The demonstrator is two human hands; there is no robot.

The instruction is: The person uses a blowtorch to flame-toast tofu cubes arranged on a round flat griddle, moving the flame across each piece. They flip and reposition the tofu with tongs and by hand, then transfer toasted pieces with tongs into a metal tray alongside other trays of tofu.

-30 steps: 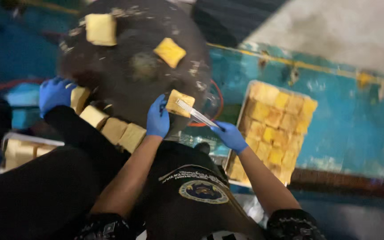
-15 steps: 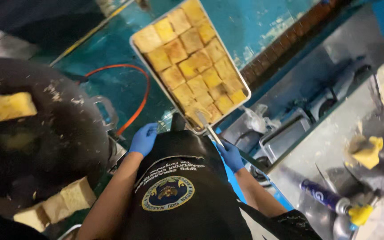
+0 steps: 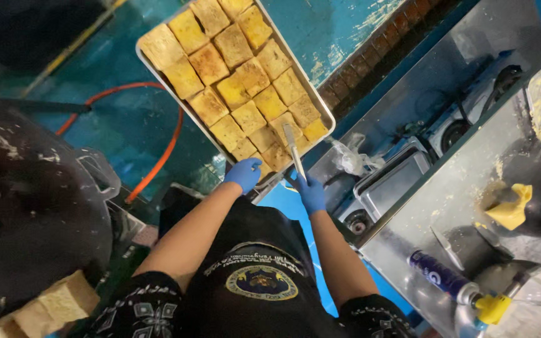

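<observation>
Right, tongs (image 3: 293, 150) over the near end of the tray (image 3: 151, 72) of toasted bread squares (image 3: 239, 94), right hand (image 3: 311, 194) clenched on their handle, left hand (image 3: 243, 173) gripping the tray's near rim; best keep that tray steady and pinch one square cleanly

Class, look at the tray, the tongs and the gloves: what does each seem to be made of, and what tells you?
Tray: probably bare metal, with a thin, pale grey raised rim.
Tongs: likely steel, with slim, shiny silver blades.
Gloves on the left hand and right hand: thin blue rubber, perhaps nitrile; they cling smoothly.
</observation>
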